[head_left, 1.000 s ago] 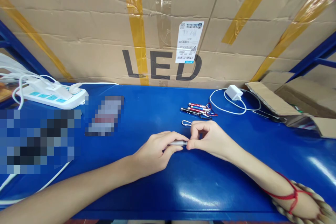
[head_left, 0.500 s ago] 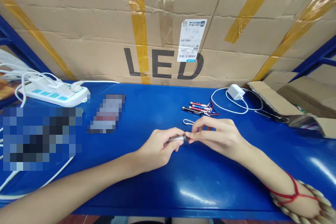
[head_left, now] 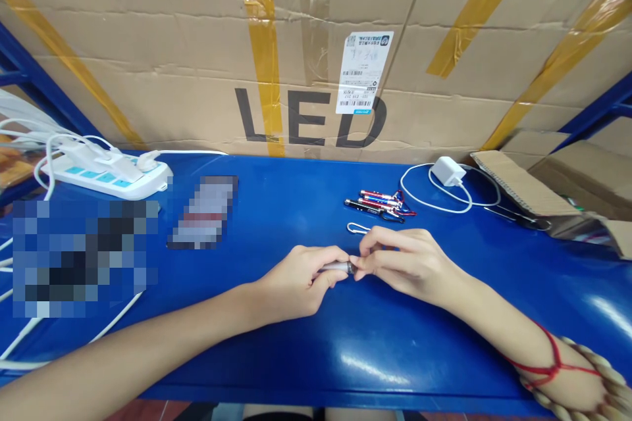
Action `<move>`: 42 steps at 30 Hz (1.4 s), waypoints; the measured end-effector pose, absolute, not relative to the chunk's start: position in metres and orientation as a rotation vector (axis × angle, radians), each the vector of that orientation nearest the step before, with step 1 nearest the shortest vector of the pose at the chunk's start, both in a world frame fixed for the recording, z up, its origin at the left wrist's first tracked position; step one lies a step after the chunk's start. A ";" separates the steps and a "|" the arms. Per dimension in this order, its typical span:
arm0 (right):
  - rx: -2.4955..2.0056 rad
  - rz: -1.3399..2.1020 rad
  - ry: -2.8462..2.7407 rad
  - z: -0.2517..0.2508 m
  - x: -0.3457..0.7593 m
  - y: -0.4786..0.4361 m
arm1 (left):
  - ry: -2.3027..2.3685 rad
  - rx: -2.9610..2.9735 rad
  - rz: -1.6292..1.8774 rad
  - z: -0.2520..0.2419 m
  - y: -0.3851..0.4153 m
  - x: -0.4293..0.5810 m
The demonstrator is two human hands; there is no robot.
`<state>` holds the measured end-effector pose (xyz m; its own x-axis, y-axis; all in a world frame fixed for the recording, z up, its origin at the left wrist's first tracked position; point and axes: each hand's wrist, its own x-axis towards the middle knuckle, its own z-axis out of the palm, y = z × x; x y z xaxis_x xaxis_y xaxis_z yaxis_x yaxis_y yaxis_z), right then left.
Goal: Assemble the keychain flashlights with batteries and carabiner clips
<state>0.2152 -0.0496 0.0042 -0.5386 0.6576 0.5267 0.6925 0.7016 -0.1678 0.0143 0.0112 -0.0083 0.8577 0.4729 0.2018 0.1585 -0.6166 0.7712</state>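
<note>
My left hand [head_left: 293, 284] is closed around a small silver penlight [head_left: 338, 266], which lies level with its dark end pointing right. The thumb and fingers of my right hand [head_left: 417, 263] pinch that end; the fingertips cover part of it. Just beyond my right fingers, a silver carabiner clip [head_left: 356, 228] lies on the blue table [head_left: 276, 355], partly hidden by the hand. Behind it rests a bunch of several penlights [head_left: 378, 202] in red, blue and black, with coloured clips at their right ends.
A white charger [head_left: 448, 172] with a looped cable sits at the back right, beside an opened cardboard box [head_left: 528, 184]. A phone-like blurred item [head_left: 205, 212] and a power strip [head_left: 118, 174] are on the left. A large LED carton [head_left: 187, 79] stands along the back.
Both hands and the penlight have shifted slightly down in the view, while the background has moved a little right and up. The grip looks the same.
</note>
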 end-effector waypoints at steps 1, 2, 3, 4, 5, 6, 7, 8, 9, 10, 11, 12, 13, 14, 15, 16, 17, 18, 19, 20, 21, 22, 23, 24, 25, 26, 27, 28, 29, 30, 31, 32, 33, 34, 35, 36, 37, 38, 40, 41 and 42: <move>-1.034 -0.115 -2.348 0.005 0.215 -0.050 | 0.442 2.238 0.512 -0.009 0.011 0.014; -1.040 -0.148 -2.351 0.006 0.214 -0.050 | 0.429 2.255 0.525 -0.009 0.011 0.014; -1.048 -0.175 -2.349 0.006 0.213 -0.050 | 0.417 2.271 0.538 -0.009 0.011 0.014; -1.057 -0.194 -2.343 0.007 0.212 -0.051 | 0.406 2.284 0.552 -0.009 0.011 0.014; -1.062 -0.202 -2.334 0.007 0.210 -0.051 | 0.398 2.294 0.568 -0.009 0.011 0.014; -1.069 -0.201 -2.319 0.007 0.209 -0.052 | 0.391 2.301 0.588 -0.009 0.011 0.014; -1.077 -0.193 -2.297 0.007 0.208 -0.052 | 0.389 2.307 0.609 -0.009 0.011 0.014; -1.089 -0.179 -2.269 0.007 0.206 -0.053 | 0.390 2.312 0.630 -0.009 0.011 0.014; -1.105 -0.158 -2.237 0.007 0.204 -0.054 | 0.395 2.316 0.648 -0.009 0.011 0.014; -1.124 -0.129 -2.204 0.006 0.203 -0.055 | 0.401 2.320 0.665 -0.009 0.011 0.015; -1.145 -0.091 -2.168 0.006 0.202 -0.055 | 0.407 2.324 0.680 -0.009 0.011 0.015; -1.166 -0.047 -2.133 0.005 0.200 -0.055 | 0.413 2.328 0.694 -0.009 0.011 0.015; -1.184 0.002 -2.100 0.003 0.200 -0.056 | 0.417 2.331 0.708 -0.010 0.012 0.016; -1.197 0.049 -2.070 0.002 0.199 -0.055 | 0.421 2.333 0.723 -0.010 0.012 0.016; -1.207 0.091 -2.044 0.000 0.198 -0.055 | 0.424 2.336 0.737 -0.011 0.012 0.016; -1.214 0.123 -2.021 -0.001 0.198 -0.055 | 0.427 2.340 0.752 -0.011 0.012 0.016; -1.217 0.144 -2.001 -0.002 0.198 -0.054 | 0.428 2.345 0.770 -0.012 0.012 0.017; -1.220 0.157 -1.986 -0.003 0.197 -0.054 | 0.432 2.352 0.787 -0.012 0.012 0.017; -1.220 0.165 -1.973 -0.004 0.197 -0.054 | 0.437 2.359 0.803 -0.013 0.012 0.017; -1.224 0.171 -1.963 -0.005 0.197 -0.053 | 0.442 2.366 0.815 -0.013 0.012 0.017; -1.232 0.179 -1.955 -0.005 0.196 -0.053 | 0.451 2.374 0.824 -0.014 0.012 0.017; -1.243 0.190 -1.950 -0.004 0.196 -0.054 | 0.463 2.383 0.829 -0.014 0.012 0.017; -1.255 0.204 -1.948 -0.004 0.196 -0.054 | 0.474 2.392 0.833 -0.015 0.012 0.017; -1.266 0.219 -1.945 -0.004 0.196 -0.054 | 0.482 2.400 0.836 -0.015 0.012 0.017; -1.274 0.234 -1.942 -0.003 0.196 -0.054 | 0.487 2.408 0.838 -0.015 0.012 0.017; -1.280 0.247 -1.940 -0.003 0.196 -0.054 | 0.489 2.413 0.839 -0.015 0.012 0.016; -1.283 0.256 -1.938 -0.003 0.196 -0.053 | 0.489 2.414 0.838 -0.015 0.012 0.016; -1.287 0.262 -1.936 -0.002 0.196 -0.053 | 0.485 2.413 0.837 -0.015 0.011 0.016; -1.291 0.265 -1.935 -0.002 0.196 -0.053 | 0.484 2.412 0.835 -0.015 0.011 0.015; -1.294 0.267 -1.934 -0.002 0.196 -0.052 | 0.484 2.410 0.831 -0.015 0.011 0.015; -1.293 0.269 -1.935 -0.002 0.197 -0.052 | 0.487 2.409 0.827 -0.015 0.011 0.015; -1.290 0.271 -1.934 -0.002 0.197 -0.052 | 0.492 2.408 0.822 -0.015 0.011 0.015; -1.287 0.273 -1.933 -0.001 0.197 -0.052 | 0.498 2.409 0.817 -0.015 0.011 0.015; -1.285 0.274 -1.932 -0.001 0.198 -0.051 | 0.504 2.409 0.812 -0.015 0.011 0.016; -1.285 0.276 -1.931 -0.001 0.198 -0.051 | 0.510 2.408 0.809 -0.015 0.011 0.016; -1.287 0.278 -1.929 0.000 0.199 -0.051 | 0.513 2.408 0.810 -0.015 0.011 0.017; -1.290 0.279 -1.929 0.001 0.199 -0.051 | 0.514 2.408 0.809 -0.015 0.011 0.017; -1.293 0.281 -1.928 0.001 0.199 -0.051 | 0.513 2.411 0.811 -0.015 0.011 0.018; -1.295 0.290 -1.930 0.003 0.200 -0.051 | 0.512 2.420 0.813 -0.015 0.011 0.018; -1.292 0.297 -1.932 0.003 0.200 -0.051 | 0.514 2.422 0.812 -0.015 0.011 0.018; -1.288 0.310 -1.933 0.004 0.200 -0.050 | 0.516 2.422 0.806 -0.015 0.011 0.018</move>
<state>0.2003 -0.0501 0.0038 -0.1854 0.8647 0.4669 0.6752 0.4573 -0.5787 0.0178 0.0107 -0.0147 0.7486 0.5014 0.4338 0.1844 -0.7859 0.5902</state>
